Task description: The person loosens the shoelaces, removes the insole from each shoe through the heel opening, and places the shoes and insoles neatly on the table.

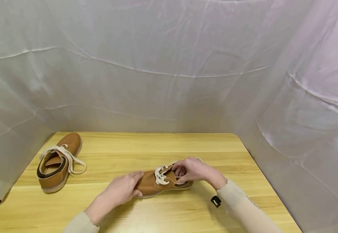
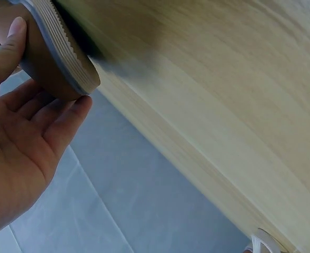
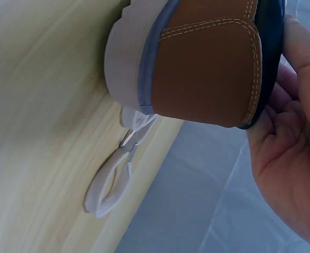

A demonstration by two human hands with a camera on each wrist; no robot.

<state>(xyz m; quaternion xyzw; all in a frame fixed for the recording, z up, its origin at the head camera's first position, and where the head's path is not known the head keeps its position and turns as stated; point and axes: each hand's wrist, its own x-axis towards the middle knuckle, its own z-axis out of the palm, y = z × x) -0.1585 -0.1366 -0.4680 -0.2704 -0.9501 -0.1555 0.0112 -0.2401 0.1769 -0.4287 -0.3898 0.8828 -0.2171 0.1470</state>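
Note:
A brown lace-up shoe lies on the table with its toe to the left, its white laces crossed over the front. My left hand grips the toe, the thumb on one side and the fingers round the other, as the left wrist view shows with the toe between them. At the heel end my right hand reaches into the opening with curled fingers and holds the shoe there; its fingertips are partly hidden. In the right wrist view that hand is right at the dark collar behind the stitched heel.
A second brown shoe stands at the table's left, toe away from me, its laces loose over the side. Past the held shoe, a white lace loop lies on the wooden table. Pale cloth hangs round the table.

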